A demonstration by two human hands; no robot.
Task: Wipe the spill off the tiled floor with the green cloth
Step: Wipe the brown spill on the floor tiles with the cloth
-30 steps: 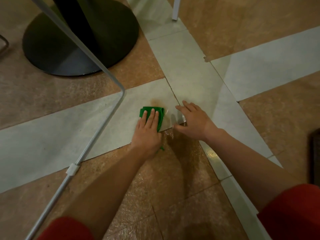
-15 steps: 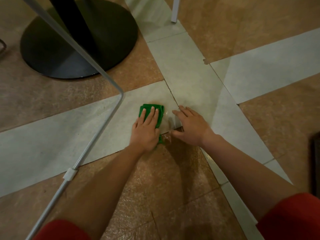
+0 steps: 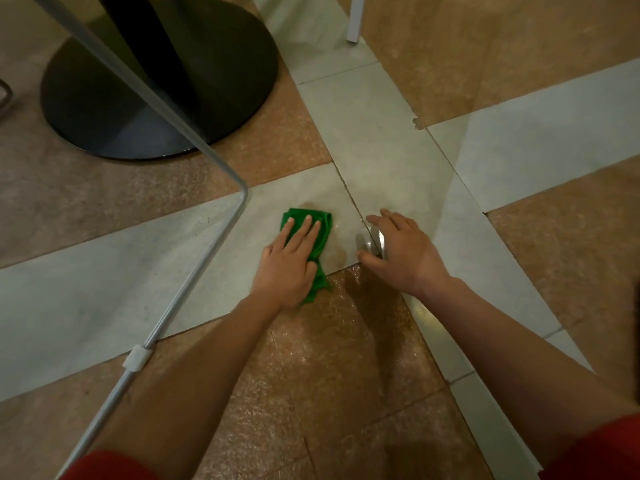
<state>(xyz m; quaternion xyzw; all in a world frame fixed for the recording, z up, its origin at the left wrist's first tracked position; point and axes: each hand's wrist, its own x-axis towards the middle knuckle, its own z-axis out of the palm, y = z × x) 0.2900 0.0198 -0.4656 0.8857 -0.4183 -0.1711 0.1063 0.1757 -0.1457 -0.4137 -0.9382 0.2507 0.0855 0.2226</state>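
Observation:
A folded green cloth (image 3: pixel 320 233) lies on a pale grey floor tile, and my left hand (image 3: pixel 289 265) presses flat on top of it with fingers stretched forward. A brownish spill stain (image 3: pixel 337 256) shows on the tile just right of the cloth, with a fainter smear (image 3: pixel 310 205) above it. My right hand (image 3: pixel 403 252) rests open on the floor to the right, fingers spread, straddling a wet shiny patch (image 3: pixel 375 239) by the tile joint. The tiled floor (image 3: pixel 381 140) mixes grey and tan slabs.
A bent grey metal chair leg (image 3: pixel 194 271) runs diagonally along the floor close to my left arm. A round black table base (image 3: pixel 162 81) sits at the upper left. A white furniture leg (image 3: pixel 355 20) stands at the top.
My left hand has slid the cloth slightly left and forward across the grey tile, uncovering a brownish stain to its right. My right hand has stayed braced on the floor.

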